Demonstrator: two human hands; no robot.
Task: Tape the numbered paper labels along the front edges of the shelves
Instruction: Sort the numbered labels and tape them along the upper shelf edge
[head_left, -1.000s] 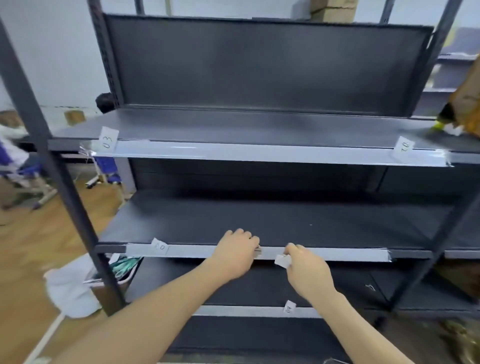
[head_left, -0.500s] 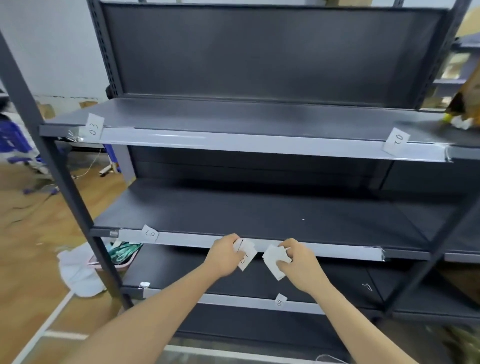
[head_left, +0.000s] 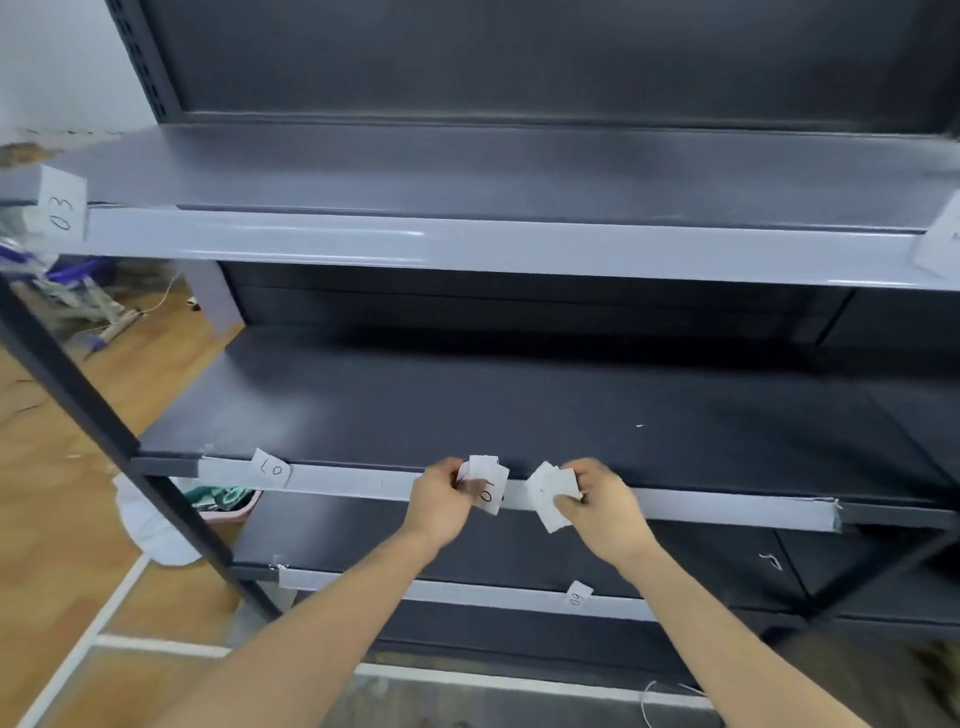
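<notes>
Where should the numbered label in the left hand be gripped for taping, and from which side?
Probably by its left edge, from the left, as the left hand pinches it: the numbered label stands roughly upright, leaving its right side free to press flat.

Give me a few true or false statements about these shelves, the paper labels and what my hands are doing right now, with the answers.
1. The left hand pinches a numbered label in front of the middle shelf edge. True.
2. The right hand holds nothing. False: it grips a small stack of paper slips.
3. The 03 label is on the lowest shelf. False: it sits at the left end of the top shelf edge.
4. A small label already sits on the lowest shelf edge. True.
</notes>
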